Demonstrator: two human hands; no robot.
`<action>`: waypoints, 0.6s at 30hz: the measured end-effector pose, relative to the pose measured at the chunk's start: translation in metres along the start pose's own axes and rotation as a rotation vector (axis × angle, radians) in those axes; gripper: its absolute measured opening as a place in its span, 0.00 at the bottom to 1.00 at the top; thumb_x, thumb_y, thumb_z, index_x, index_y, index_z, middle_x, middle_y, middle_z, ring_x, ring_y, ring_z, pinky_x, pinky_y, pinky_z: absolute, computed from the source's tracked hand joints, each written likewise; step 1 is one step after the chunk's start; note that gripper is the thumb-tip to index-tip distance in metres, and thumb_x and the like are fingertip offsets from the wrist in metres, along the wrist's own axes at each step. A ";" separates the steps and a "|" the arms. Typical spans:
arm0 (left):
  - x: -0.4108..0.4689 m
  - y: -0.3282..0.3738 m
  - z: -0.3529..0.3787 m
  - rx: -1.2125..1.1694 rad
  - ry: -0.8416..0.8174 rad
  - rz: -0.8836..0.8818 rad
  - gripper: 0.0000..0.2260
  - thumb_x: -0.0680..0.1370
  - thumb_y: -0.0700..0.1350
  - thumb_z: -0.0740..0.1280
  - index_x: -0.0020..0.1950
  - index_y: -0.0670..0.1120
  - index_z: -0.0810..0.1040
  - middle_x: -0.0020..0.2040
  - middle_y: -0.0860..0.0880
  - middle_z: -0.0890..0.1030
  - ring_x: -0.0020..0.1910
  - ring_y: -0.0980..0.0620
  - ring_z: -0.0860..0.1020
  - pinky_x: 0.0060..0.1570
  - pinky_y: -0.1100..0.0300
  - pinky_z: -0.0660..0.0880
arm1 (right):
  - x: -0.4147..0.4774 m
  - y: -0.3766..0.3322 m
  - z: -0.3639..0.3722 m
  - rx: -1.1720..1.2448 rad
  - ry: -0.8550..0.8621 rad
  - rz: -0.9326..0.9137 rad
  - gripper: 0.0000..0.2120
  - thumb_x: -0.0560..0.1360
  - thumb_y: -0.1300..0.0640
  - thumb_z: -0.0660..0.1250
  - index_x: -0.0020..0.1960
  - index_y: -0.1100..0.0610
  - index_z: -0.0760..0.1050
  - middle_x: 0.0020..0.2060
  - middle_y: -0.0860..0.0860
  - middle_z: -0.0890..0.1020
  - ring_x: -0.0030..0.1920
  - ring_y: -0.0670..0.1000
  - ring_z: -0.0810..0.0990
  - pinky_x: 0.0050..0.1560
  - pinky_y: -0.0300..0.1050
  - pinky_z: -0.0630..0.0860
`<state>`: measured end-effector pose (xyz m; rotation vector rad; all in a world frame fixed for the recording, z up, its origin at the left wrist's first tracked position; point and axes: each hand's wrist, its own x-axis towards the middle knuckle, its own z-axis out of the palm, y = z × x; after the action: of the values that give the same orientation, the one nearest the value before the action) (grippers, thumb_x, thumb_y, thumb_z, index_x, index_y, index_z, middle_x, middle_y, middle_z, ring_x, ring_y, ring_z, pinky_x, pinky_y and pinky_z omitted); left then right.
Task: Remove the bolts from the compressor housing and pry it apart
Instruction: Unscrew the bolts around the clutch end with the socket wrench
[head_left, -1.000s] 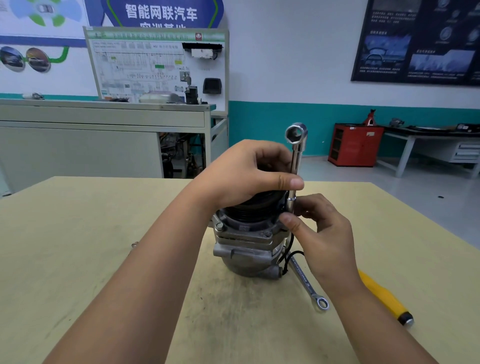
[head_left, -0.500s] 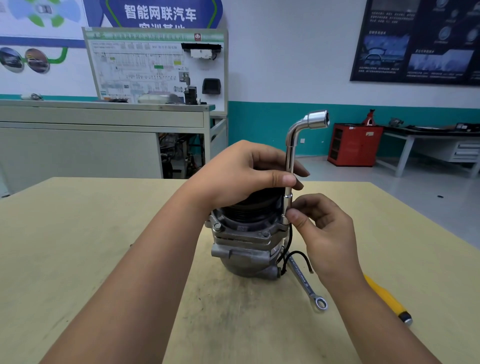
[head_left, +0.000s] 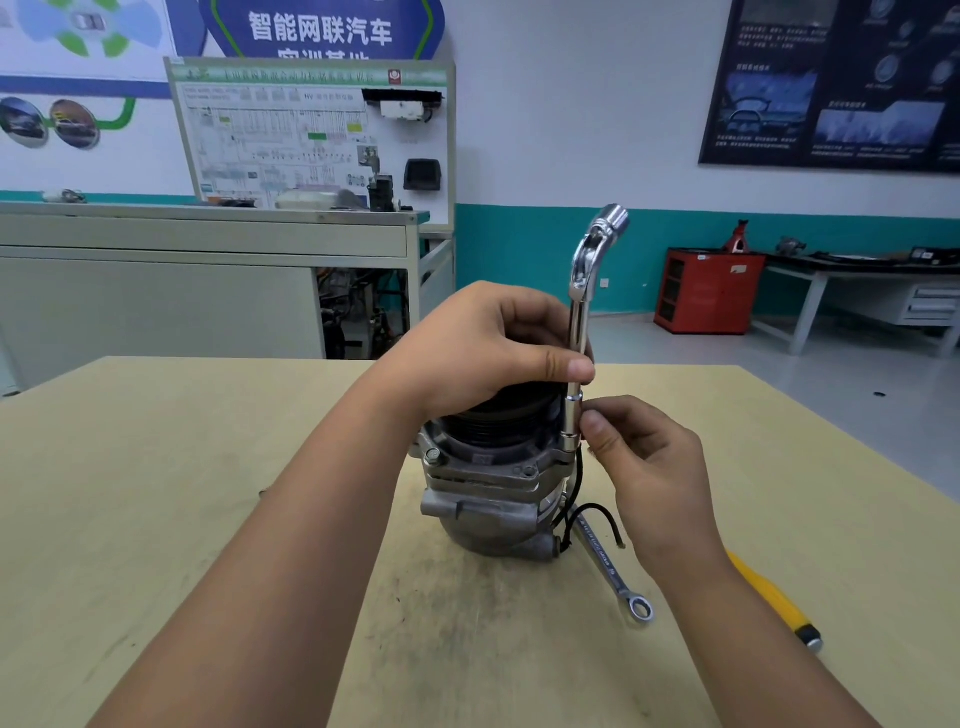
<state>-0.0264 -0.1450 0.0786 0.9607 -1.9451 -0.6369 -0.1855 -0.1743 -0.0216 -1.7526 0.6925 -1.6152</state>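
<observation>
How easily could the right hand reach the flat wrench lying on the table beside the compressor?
Probably yes: the flat wrench lies close beside the right hand, with nothing between. It would first have to release the L-shaped socket wrench it pinches.

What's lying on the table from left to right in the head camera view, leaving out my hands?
Compressor → combination wrench → yellow-handled screwdriver. The L-shaped socket wrench stands over the compressor's right edge, so it is left out.
</observation>
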 end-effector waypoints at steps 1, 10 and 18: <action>0.000 0.001 0.000 0.007 0.003 0.002 0.05 0.69 0.42 0.74 0.40 0.52 0.81 0.36 0.56 0.84 0.40 0.60 0.81 0.48 0.69 0.75 | 0.000 0.000 0.000 0.016 -0.003 -0.002 0.09 0.74 0.60 0.67 0.41 0.47 0.80 0.38 0.44 0.84 0.41 0.42 0.80 0.42 0.32 0.75; -0.001 0.002 0.002 0.052 0.025 0.009 0.05 0.67 0.49 0.75 0.38 0.53 0.80 0.35 0.57 0.82 0.38 0.61 0.80 0.45 0.70 0.74 | 0.001 -0.002 0.000 -0.023 0.000 -0.046 0.10 0.69 0.55 0.71 0.41 0.39 0.78 0.38 0.41 0.82 0.41 0.41 0.79 0.44 0.31 0.74; 0.000 0.003 0.003 0.070 0.038 0.017 0.08 0.63 0.53 0.74 0.37 0.52 0.79 0.33 0.57 0.81 0.36 0.60 0.78 0.42 0.67 0.73 | -0.001 0.003 0.005 -0.060 0.010 -0.034 0.12 0.63 0.55 0.71 0.39 0.37 0.76 0.37 0.40 0.81 0.40 0.41 0.78 0.44 0.31 0.74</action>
<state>-0.0298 -0.1435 0.0792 0.9919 -1.9509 -0.5399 -0.1803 -0.1746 -0.0245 -1.8090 0.7268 -1.6426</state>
